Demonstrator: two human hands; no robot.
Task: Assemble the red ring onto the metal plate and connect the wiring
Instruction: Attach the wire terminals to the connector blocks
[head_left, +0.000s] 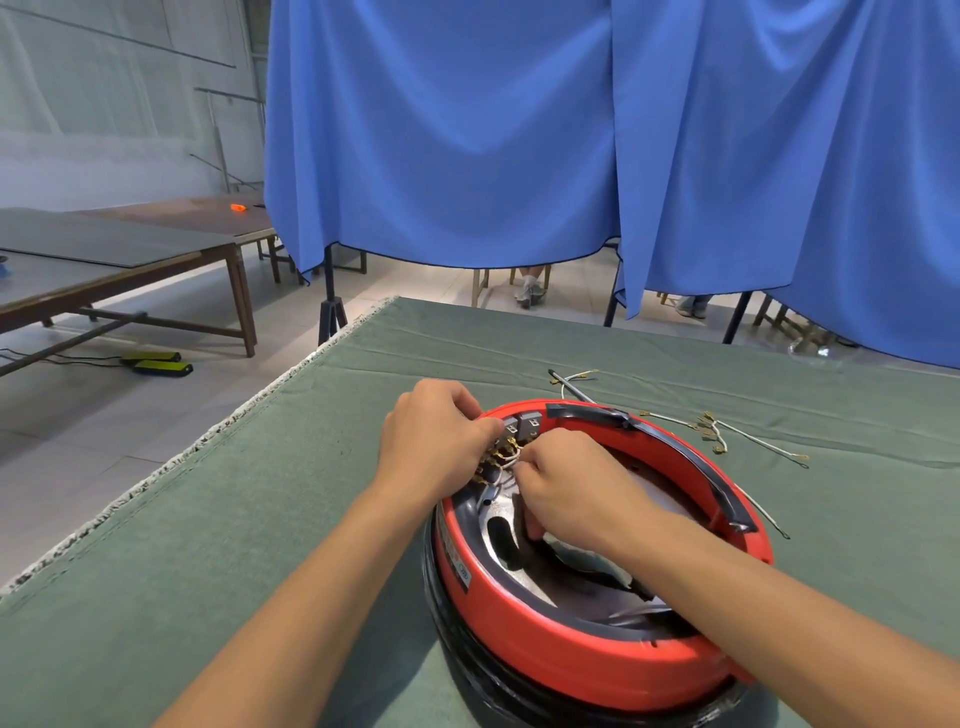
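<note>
The red ring (582, 660) sits on top of the shiny metal plate (501, 535), over a black base, on the green cloth. Grey terminal blocks (522, 425) with brass connectors stand at the ring's far-left inner rim. My left hand (434, 441) grips the ring's rim beside those blocks, fingers curled over the edge. My right hand (566, 488) reaches inside the ring and pinches a thin white wire (511, 457) at the brass terminals. A black strip (675, 441) runs along the ring's far right rim.
Loose white wires with brass terminals (711, 431) and a thin black rod (571, 388) lie on the green table (260, 519) behind the ring. Blue curtains (623, 156) hang beyond the table's far edge. Wooden tables (104, 270) stand at left.
</note>
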